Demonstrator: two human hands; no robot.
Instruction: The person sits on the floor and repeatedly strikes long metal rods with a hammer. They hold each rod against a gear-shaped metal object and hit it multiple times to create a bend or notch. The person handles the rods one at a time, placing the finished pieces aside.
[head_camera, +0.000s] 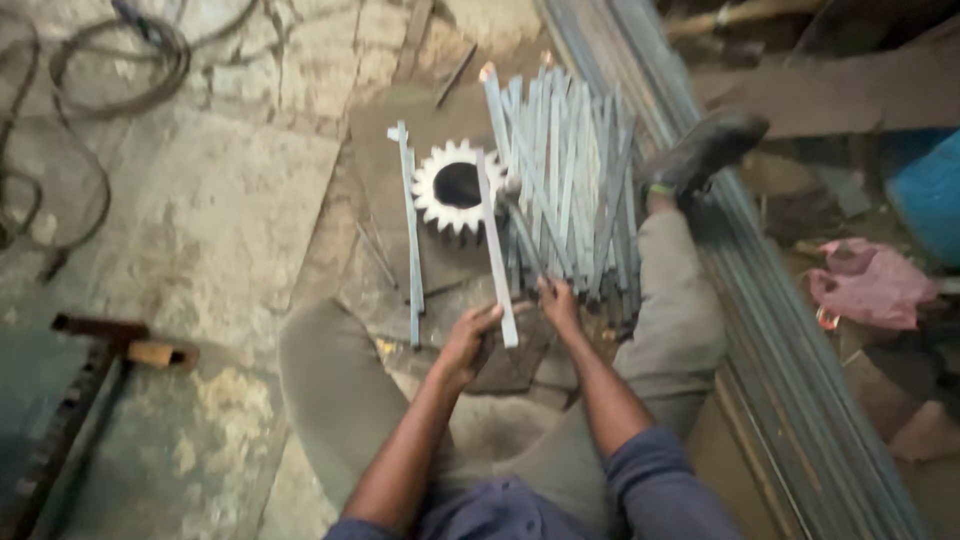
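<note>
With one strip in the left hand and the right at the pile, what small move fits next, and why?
Probably laying the metal strip held by the left hand beside the single strip left of the gear; the right hand already touches the strip pile.

The whole view is motion-blurred, so edges of the flat metal strips (565, 190) smear together and their count cannot be told. The toothed gear (455, 186) is partly covered by one pale strip (495, 250) held in the left hand (468, 340). The right hand (558, 300) is half buried among the strip ends; its grip is unclear. The blue drum (930, 190) and long steel bars (800, 380) run off the frame's edge.
</note>
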